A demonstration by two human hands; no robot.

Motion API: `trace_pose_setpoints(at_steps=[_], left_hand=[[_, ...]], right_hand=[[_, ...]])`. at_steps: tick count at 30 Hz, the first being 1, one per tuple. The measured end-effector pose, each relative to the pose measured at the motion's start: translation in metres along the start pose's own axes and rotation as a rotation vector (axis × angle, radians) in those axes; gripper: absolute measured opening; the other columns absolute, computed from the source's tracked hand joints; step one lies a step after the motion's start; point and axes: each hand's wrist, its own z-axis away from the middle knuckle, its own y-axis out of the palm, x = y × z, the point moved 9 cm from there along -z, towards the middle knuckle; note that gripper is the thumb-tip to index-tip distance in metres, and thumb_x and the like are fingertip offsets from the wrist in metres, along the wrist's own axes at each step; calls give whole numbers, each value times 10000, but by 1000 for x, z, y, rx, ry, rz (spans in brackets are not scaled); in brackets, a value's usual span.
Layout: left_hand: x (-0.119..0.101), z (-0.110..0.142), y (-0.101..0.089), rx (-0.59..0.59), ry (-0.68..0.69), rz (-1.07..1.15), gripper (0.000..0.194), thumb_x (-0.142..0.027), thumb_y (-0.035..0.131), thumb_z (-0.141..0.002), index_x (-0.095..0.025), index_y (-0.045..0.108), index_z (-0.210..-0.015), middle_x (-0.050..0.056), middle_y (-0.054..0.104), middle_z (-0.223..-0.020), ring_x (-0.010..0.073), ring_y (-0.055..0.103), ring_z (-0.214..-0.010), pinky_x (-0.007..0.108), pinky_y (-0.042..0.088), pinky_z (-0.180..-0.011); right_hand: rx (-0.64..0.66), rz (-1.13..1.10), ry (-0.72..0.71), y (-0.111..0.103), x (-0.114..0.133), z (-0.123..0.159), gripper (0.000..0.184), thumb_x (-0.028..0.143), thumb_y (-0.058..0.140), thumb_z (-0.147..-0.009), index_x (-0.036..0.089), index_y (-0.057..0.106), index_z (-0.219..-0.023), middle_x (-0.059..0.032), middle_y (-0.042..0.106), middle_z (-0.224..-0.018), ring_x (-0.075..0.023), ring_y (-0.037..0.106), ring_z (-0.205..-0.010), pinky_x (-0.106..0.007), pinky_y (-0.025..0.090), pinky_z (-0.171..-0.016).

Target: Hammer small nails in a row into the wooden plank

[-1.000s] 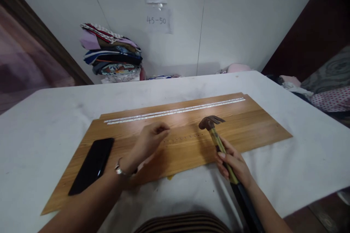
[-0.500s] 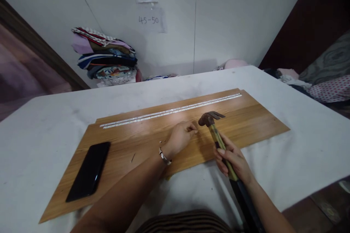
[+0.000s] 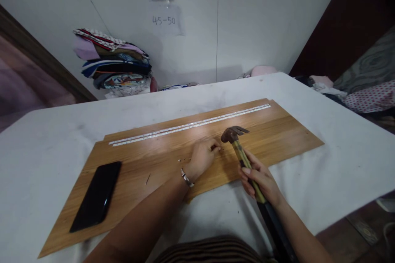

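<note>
My right hand is wrapped round the handle of a claw hammer, partway up its yellowish part. The rusty brown head hangs just above the wooden board, with its claw pointing right. Close to the left of the hammer head, my left hand rests at the board, thumb and fingers pinched together. What the pinch holds is too small to make out; a tiny dark speck shows beside the fingertips. One thin nail lies on the board left of my wrist, and another small nail lies beside my left hand.
Two silvery strips run along the board's far side. A black phone lies at its left end. The board rests on a white table. Folded clothes are stacked behind, against the wall with paper notes.
The view has shifted slightly, moving the scene a little left in the picture. Both hands and the hammer keep nearly the same positions relative to the board.
</note>
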Motion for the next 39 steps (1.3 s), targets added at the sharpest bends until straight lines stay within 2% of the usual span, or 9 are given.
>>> trace_pose_setpoints(at_steps=[11,20,27,32,36,39], left_hand=[[0,0,5,19,14,-38,106,-95,634,-808,-182,673,-762,6,702,-829,151,604,-788,279,439,-759],[-14,2,15,75,192,-237,162,-49,553,-811,-164,653,-755,43,680,-821,177,589,-801,315,443,-789],[-15,3,19,80,174,-270,166,-51,536,-820,-164,651,-776,62,678,-853,194,595,-843,330,458,-816],[-18,9,3,49,133,-266,125,-144,627,-825,-178,647,-944,67,680,-1011,218,589,-955,363,445,-880],[-14,25,-18,17,97,-338,53,-194,591,-868,-176,641,-875,68,673,-919,216,573,-891,366,438,-841],[-9,49,-23,11,130,-354,154,-227,507,-919,-178,627,-835,71,651,-866,203,564,-848,359,434,-806]], right_hand=[[-11,3,7,0,-1,0,600,285,700,-805,255,483,-1364,62,558,-619,-29,389,-287,-131,315,-265],[17,23,6,2,-1,-1,578,289,692,-813,265,483,-1351,62,562,-636,-31,399,-294,-135,325,-273],[44,46,-13,6,-1,0,545,287,666,-839,258,479,-1349,65,542,-620,-34,390,-296,-137,309,-279],[57,53,-9,4,-3,0,574,287,655,-848,276,455,-1385,66,537,-616,-35,387,-301,-138,303,-285],[37,82,20,3,-6,3,639,293,659,-836,263,414,-1425,73,529,-599,-39,373,-295,-143,293,-276],[33,136,48,3,-8,5,646,291,653,-833,244,413,-1431,80,517,-568,-44,371,-291,-145,295,-277]])
